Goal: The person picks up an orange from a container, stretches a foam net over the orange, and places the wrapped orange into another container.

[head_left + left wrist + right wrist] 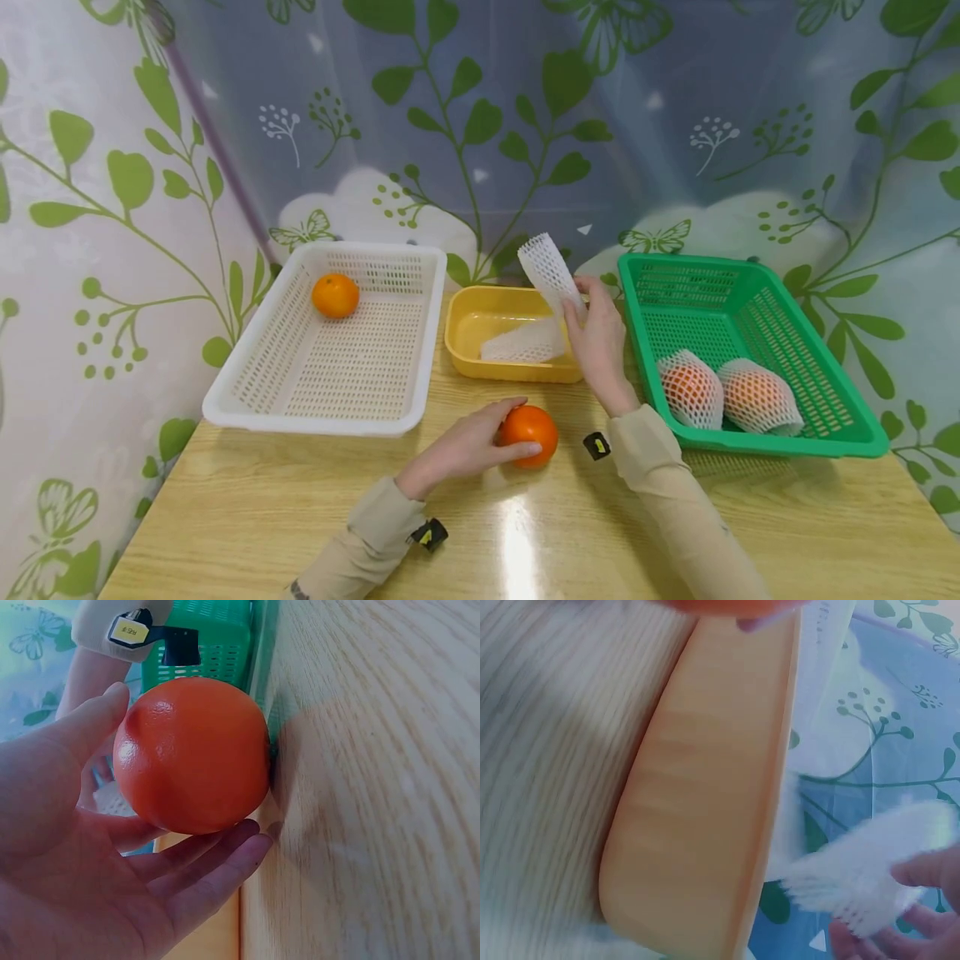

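Note:
My left hand holds a smooth, glossy orange-red fruit at the table's middle, thumb on the near side and fingers round the far side. In the left wrist view the same fruit sits between thumb and fingers, close to the wood. My right hand pinches a white foam net sleeve above the right end of a yellow bin. Another foam net lies inside that bin. In the right wrist view the held net is blurred and appears to hold no fruit.
On the left stands a white basket with one orange in it. At the right, a green basket holds two net-wrapped reddish fruits. A patterned curtain hangs behind the wooden table.

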